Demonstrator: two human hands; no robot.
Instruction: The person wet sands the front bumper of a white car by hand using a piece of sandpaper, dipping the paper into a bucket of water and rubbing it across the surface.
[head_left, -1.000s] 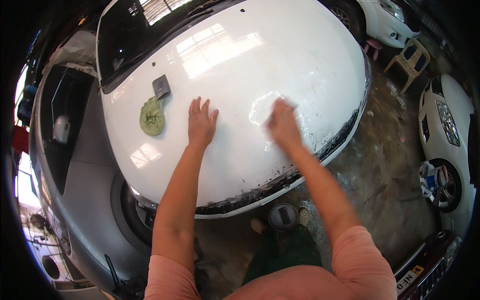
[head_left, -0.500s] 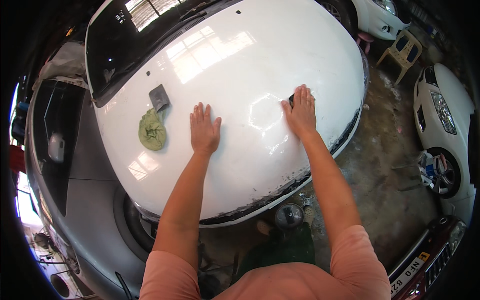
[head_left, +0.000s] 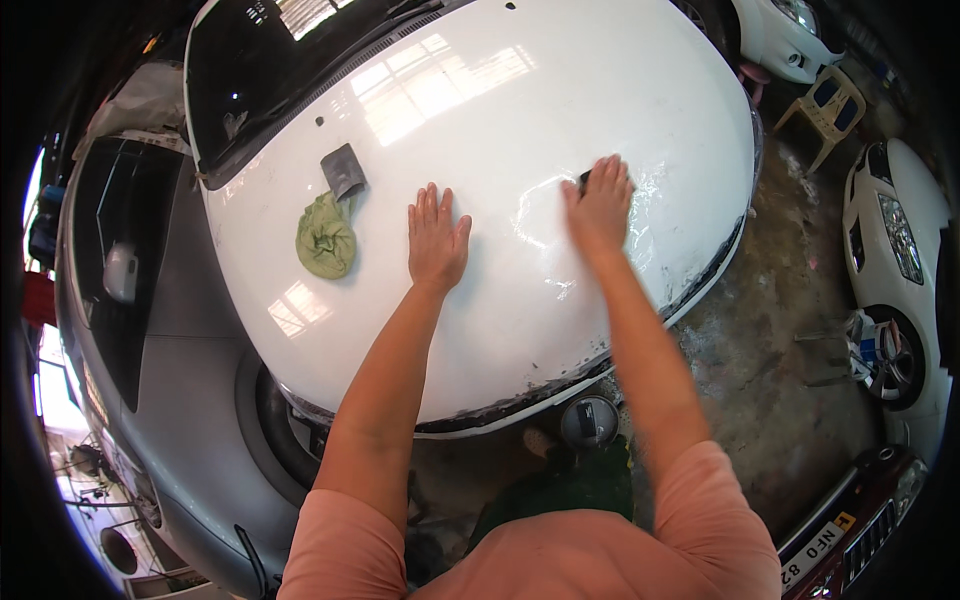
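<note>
The white car hood [head_left: 520, 330] stretches out in front of me, with wet-looking streaks around my right hand. My left hand [head_left: 437, 240] lies flat on the hood, fingers stretched and nothing under it that I can see. Further right, my right hand [head_left: 602, 205], slightly blurred, presses a small black pad [head_left: 584, 182] against the paint. Most of that pad is hidden beneath the fingers. Left of my left hand lie a crumpled green cloth [head_left: 326, 240] and a dark grey sheet [head_left: 344, 172], probably sandpaper, touching the cloth's upper end.
Dark, scuffed patches line the hood's front edge [head_left: 520, 394]. A round bucket [head_left: 590, 421] stands by my feet. A grey car [head_left: 190, 400] is close on the left; a white car [head_left: 905, 215], a plastic chair [head_left: 826, 112] and a dark red car [head_left: 870, 520] stand at right.
My right hand has slid left across the hood with the black pad. My left hand keeps its place on the paint. The whole view has shifted slightly.
</note>
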